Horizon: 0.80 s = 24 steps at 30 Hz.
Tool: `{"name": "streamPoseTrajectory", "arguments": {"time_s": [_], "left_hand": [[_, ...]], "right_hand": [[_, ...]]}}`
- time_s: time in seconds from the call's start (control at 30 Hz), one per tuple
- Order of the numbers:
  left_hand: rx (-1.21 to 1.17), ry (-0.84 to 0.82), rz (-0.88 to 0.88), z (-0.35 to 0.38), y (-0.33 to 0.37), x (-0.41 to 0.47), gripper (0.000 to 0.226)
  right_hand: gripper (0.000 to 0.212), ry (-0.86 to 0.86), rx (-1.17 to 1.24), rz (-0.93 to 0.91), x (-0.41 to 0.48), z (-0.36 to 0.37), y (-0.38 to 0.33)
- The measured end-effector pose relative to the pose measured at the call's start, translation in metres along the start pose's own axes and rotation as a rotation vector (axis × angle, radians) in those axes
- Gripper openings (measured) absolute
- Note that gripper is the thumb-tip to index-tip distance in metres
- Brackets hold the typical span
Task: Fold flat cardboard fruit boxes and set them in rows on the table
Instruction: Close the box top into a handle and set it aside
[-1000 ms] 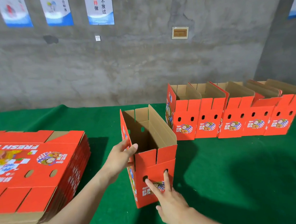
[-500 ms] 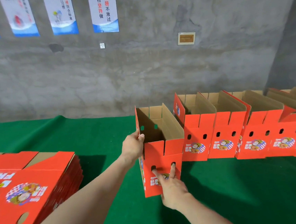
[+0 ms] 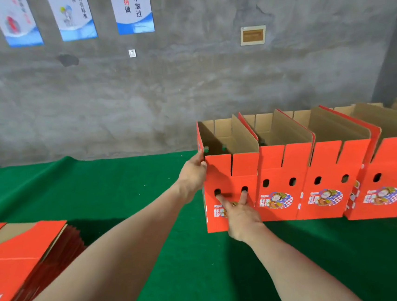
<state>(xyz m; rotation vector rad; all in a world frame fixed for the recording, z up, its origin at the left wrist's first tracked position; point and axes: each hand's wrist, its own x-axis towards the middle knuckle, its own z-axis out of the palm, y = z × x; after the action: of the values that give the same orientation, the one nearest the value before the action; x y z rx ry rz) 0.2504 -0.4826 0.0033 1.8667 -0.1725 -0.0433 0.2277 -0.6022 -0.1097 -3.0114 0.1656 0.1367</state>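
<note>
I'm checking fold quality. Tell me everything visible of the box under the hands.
The held box is red cardboard, brown inside, upright, top open. Its front shows two oval holes, a slit and a cartoon label. It stands on the green table, leftmost in the row, against its neighbour. The left hand grips its upper left edge; the right hand has fingers at the holes.

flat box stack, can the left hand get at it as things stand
Probably yes: the stack lies beside the left forearm, only bare green cloth between. The left hand must first release the folded box it grips.
</note>
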Motion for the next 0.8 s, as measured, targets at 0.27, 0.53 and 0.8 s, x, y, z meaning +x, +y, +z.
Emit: {"name": "streamPoseTrajectory", "arguments": {"time_s": [0.27, 0.53, 0.8], "left_hand": [[0.246, 0.049, -0.06, -0.036, -0.027, -0.017, 0.047], [0.332, 0.117, -0.085, -0.068, -0.032, -0.022, 0.045], [0.346, 0.119, -0.101, -0.078, -0.03, -0.045, 0.047]], "right_hand": [[0.101, 0.043, -0.013, 0.05, 0.016, -0.01, 0.023], [0.094, 0.034, -0.053, 0.139, 0.012, -0.018, 0.077], [0.08, 0.019, 0.296, 0.199, -0.016, -0.036, 0.045]]}}
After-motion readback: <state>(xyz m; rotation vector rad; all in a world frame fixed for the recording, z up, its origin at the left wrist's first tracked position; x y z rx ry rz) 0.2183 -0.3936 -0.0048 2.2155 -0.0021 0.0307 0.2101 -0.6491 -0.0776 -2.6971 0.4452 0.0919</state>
